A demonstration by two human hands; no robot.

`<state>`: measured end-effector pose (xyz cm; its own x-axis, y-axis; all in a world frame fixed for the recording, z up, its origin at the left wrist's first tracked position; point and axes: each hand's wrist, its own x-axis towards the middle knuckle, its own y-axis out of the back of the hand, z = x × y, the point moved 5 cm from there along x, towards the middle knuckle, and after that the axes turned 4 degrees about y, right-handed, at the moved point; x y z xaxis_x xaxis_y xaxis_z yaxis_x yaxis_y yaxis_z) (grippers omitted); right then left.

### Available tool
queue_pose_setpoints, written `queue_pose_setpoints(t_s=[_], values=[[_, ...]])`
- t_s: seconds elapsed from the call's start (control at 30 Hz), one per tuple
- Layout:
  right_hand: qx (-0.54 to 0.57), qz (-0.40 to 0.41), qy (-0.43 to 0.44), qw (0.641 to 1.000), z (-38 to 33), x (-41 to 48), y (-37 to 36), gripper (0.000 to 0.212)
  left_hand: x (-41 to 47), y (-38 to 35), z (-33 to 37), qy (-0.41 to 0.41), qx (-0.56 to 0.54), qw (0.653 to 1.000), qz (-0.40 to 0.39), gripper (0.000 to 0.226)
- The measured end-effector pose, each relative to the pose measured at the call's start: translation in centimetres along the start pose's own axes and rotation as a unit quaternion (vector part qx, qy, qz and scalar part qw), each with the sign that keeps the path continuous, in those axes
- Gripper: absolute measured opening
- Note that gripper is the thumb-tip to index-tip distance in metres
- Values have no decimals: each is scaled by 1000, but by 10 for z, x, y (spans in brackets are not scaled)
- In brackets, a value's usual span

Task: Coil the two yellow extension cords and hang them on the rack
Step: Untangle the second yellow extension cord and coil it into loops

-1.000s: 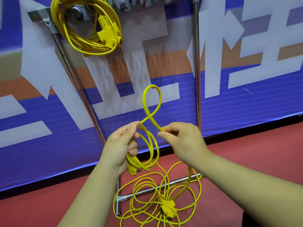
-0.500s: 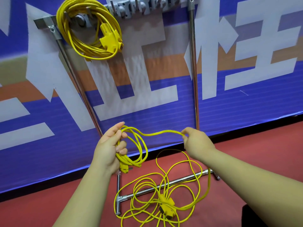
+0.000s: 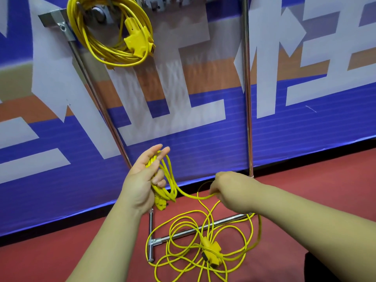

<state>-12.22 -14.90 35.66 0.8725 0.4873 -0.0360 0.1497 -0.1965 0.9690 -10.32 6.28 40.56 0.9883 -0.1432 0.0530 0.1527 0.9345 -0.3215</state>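
Loops of the loose yellow extension cord [image 3: 210, 250] are gripped by the lower fingers of the left hand [image 3: 140, 180], in front of the chrome tubular metal rack [image 3: 247, 98]. One strand is pinched by the curled right hand [image 3: 232, 190]. The remainder lies tangled across the rack's base. The coiled yellow extension cord [image 3: 105, 43] is hung at the rack's upper left.

My left hand [image 3: 142, 180] holds loops of cord [image 3: 170, 176] mid-frame; my right hand [image 3: 234, 190] pinches its strand; a coil [image 3: 118, 58] hangs upper left.
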Motion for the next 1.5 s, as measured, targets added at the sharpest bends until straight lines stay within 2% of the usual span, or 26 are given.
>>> queue_pose_setpoints(t_s=[0.13, 0.33, 0.47, 0.6, 0.67, 0.83, 1.03, 1.17, 1.3, 1.4, 1.5], values=[[25, 3, 116, 993, -18, -10, 15, 30, 3, 0, -8, 2, 77, 997, 5, 29], [149, 41, 138, 978, -17, -19, 42, 22, 4, -8, -25, 26, 157, 987, -1, 22], [195, 123, 89, 969, 1, -16, 49, 20, 6, -12, -24, 20, 186, 982, 9, 25], [245, 271, -4, 931, 26, -16, 58, 13, 7, -11, -21, 28, 109, 994, 19, 30], [233, 333, -64, 911, 38, -16, 61, 16, 7, -12, -21, 36, 90, 995, 13, 31], [242, 391, -119, 880, 58, -14, 63, 18, 6, -17, -21, 35, 80, 996, 9, 30], [172, 353, -158, 906, 66, -9, 60, 15, 2, -20, -17, 22, 101, 995, 9, 27], [79, 189, -114, 972, 55, 1, 45, 18, 0, -22, -12, 2, 129, 992, -2, 23], [31, 77, -4, 997, 26, -1, 40, 21, -1, -23, -14, 20, 115, 993, -15, 21], [77, 22, 70, 994, 7, -7, 40, 19, -1, -23, -17, 23, 110, 994, -17, 22], [161, 8, 94, 982, 3, -10, 44, 12, -1, -23, -19, 24, 126, 992, -14, 24]])
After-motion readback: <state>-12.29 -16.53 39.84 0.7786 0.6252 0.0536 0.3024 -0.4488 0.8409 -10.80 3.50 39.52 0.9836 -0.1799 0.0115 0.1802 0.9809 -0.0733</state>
